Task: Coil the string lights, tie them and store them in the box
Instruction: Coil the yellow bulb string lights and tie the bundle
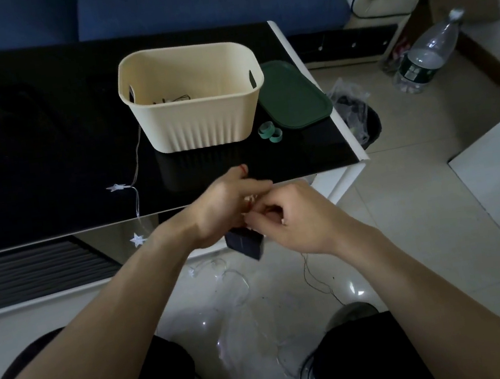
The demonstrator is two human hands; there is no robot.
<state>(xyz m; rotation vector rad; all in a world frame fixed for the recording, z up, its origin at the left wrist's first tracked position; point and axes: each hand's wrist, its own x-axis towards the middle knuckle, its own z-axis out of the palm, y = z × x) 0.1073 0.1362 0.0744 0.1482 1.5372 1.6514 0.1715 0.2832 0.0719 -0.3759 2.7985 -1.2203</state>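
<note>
Box [194, 100], cream, ribbed and open-topped, stands upright on the black table [26, 140] near its right end. Inside, only a small tangle of dark wire shows at the bottom; the rest of the interior is hidden by the near wall. A green lid [293, 95] lies flat on the table, just right of the box. Two green tape rolls [270, 131] lie between the lid and the front right corner of the box.

String lights [136, 202] run as a thin clear wire from the left side of the box across the table toward the near edge, past one star-shaped lamp [116, 187] lying on the table. The wire then drops over the edge, where a second star [137, 239] hangs. Further loops of wire lie loose on the tiled floor [420, 197] between the person's knees, with no single long axis.

Left hand [224, 207] and right hand [291, 218] meet in front of the near table edge. The fingers of both hands are curled and appear to pinch a thin strand between them; the strand itself is too fine to identify. A dark battery pack [246, 244] hangs tilted just below the hands.

A clear plastic bottle [429, 55] stands on the floor at right.
</note>
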